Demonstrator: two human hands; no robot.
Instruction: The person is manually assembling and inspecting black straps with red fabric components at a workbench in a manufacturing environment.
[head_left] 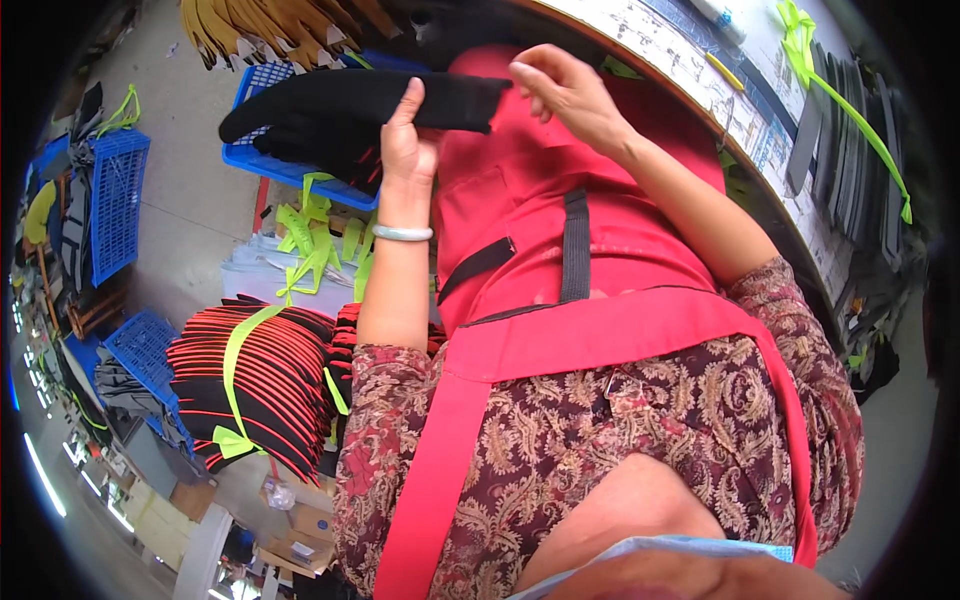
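Observation:
My left hand [408, 150] is closed on a long black fabric piece [340, 98], thumb on top and fingers underneath. The piece lies sideways, its rounded end to the left and its straight-cut end in front of my red apron [560, 220]. Just off that cut end is my right hand [575, 95], its fingers bent inward as in a pinch. Whatever they may hold is too small to make out. Below the held piece, more black fabric with red edges partly shows over a blue plastic basket [300, 178].
A bundle of black, red-edged pieces [265, 385] tied with a lime strip stands at left. Lime strips [318, 230] lie above it. Blue crates [120, 205] line the far left. On the right, a worktable [740, 110] carries a stack of dark strips [850, 160].

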